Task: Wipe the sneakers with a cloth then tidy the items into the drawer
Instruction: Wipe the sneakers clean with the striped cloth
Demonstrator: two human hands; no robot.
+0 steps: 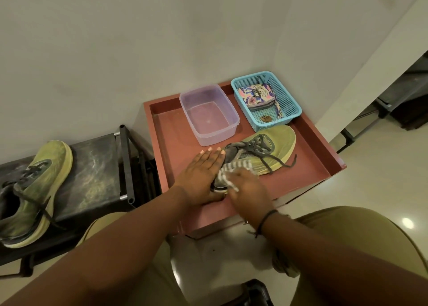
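Right hand (246, 185) grip: fingers curled, bunching a striped cloth (228, 171) against the side of the sneaker (261, 153) near its heel; the hand looks slightly blurred. Left hand (201, 173) lies flat with fingers straight and together over the sneaker's heel and collar, steadying it, with no curl round it that I can see.

Sneaker lies on the red tray-top desk (319, 164), toe pointing away to the right, laces loose and trailing. Behind it on the desk are a clear tub (208, 115), which looks empty or holds a little water, can't tell, and a blue basket (289, 104) with a floral pouch (257, 95) and some small item inside.

Second sneaker (39, 190) sits well apart on a dark bench (92, 178) to the left, no cloth near it. Whether it is already wiped can't be told; it looks about as dull as the first.

Judged progress: wiping stage, first half of task. One sneaker is mid-wipe and the other may still need doing. Tidying not begun: tub, basket and both sneakers are all out. No drawer in view, so where the things go isn't shown.
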